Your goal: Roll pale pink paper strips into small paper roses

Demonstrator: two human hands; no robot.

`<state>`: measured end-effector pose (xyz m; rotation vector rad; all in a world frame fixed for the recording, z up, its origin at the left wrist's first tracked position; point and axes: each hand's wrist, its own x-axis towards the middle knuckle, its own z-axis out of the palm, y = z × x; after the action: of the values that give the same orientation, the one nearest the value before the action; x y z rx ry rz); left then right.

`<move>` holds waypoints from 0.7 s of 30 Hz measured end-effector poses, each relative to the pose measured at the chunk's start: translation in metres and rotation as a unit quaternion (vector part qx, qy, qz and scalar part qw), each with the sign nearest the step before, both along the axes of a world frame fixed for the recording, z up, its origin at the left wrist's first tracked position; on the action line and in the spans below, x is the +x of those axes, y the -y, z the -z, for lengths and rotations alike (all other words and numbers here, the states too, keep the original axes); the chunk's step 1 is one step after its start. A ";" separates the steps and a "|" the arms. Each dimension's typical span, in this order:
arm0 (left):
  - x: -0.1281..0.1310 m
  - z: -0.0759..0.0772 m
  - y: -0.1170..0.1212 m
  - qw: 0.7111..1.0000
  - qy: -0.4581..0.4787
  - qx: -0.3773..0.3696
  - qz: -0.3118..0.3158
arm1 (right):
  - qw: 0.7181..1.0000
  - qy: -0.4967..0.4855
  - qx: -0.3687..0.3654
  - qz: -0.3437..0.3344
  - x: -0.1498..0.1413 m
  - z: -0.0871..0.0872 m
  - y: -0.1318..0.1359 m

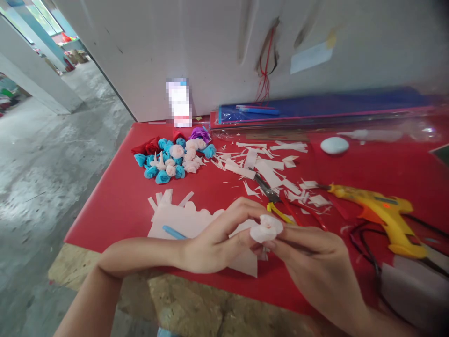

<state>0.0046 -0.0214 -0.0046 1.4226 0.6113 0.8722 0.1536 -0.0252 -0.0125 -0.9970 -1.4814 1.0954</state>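
Between my two hands is a small pale-pink paper flower (pixel 267 229), its petals curling outward. My left hand (pixel 224 234) pinches it from the left with thumb and fingers. From the right, my right hand (pixel 312 257) grips its base, fingers closed. Under my left forearm lie pale paper sheets (pixel 168 215) with scalloped edges, and a blue pen (pixel 173 232) rests on them. Just beyond my hands, scissors or pliers with dark jaws and yellow-red handles (pixel 268 189) lie among pale paper scraps (pixel 268 171).
Blue, pink, red and purple paper flowers (pixel 175 157) are heaped at the back left. A yellow glue gun (pixel 382 215) with a black cord lies right. A white egg-shaped object (pixel 335 145) and wrapped blue sheets (pixel 315 107) sit behind. A phone (pixel 180 103) leans on the wall.
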 end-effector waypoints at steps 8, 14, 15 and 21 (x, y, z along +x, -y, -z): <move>0.000 0.003 0.003 0.999 0.010 0.036 0.000 | 0.995 0.070 0.062 0.036 -0.001 -0.003 0.003; 0.000 0.003 0.003 0.999 -0.006 0.049 0.001 | 0.993 0.078 0.082 0.043 -0.001 -0.001 0.004; 0.000 0.003 0.002 0.999 -0.004 0.048 0.003 | 0.994 0.072 0.079 0.035 0.000 -0.001 0.004; -0.001 0.002 0.002 0.998 -0.028 0.051 0.012 | 0.995 0.066 0.064 0.037 0.001 -0.003 0.008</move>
<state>0.0034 -0.0235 -0.0062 1.5474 0.5984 0.8577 0.1542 -0.0329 -0.0094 -1.0418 -1.5867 0.8842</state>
